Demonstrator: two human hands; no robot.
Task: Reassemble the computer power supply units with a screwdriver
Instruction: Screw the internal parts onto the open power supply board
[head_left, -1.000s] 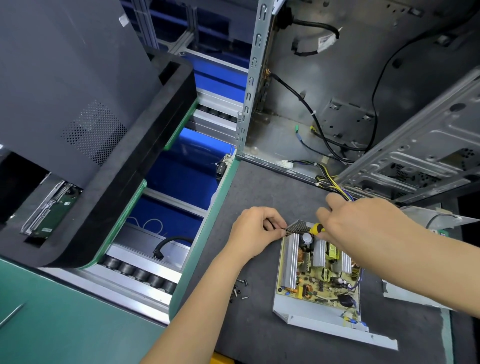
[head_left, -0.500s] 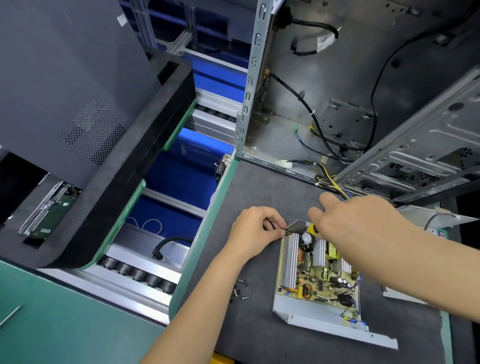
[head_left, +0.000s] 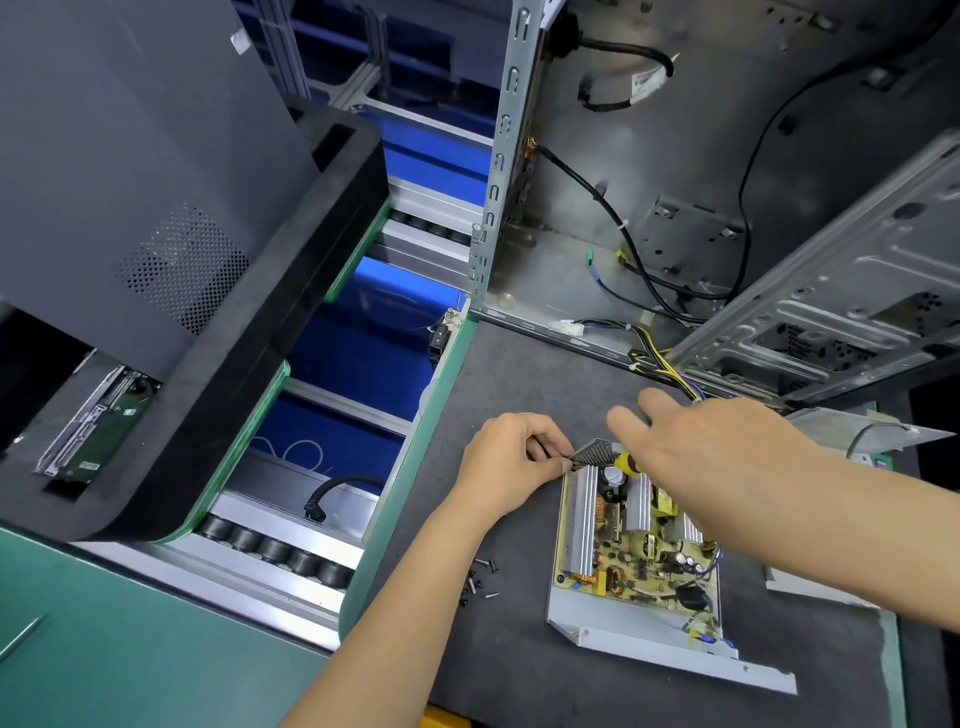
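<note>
Head view looks down on the bench (head_left: 519, 374), and the power supply (head_left: 636, 551) lies open on the dark mat, its circuit board bare and no lid on it; the left hand (head_left: 511, 462) pinches the corner of a small dark mesh piece (head_left: 595, 451) at the far end of the unit, thumb and fingers closed tight on it; the right hand (head_left: 711, 447) reaches in over the same corner, forefinger and thumb stretched forward, and a yellow bit of what looks like a screwdriver handle (head_left: 627, 462) peeps out beneath the palm; whether that hand truly grips it I cannot tell, the palm hides it; a scatter of loose screws (head_left: 480, 579) waits on the mat just left of the unit, none of them in yet by the look of it; a grey metal cover (head_left: 852, 434) sits off to the right, apart from the unit; behind stands an opened computer case (head_left: 649, 218) with its cables hanging loose; so I'd call this early going: board seated in its tray, mesh piece being placed, while lid, screws and refitting into the case all seem left to do.
</note>
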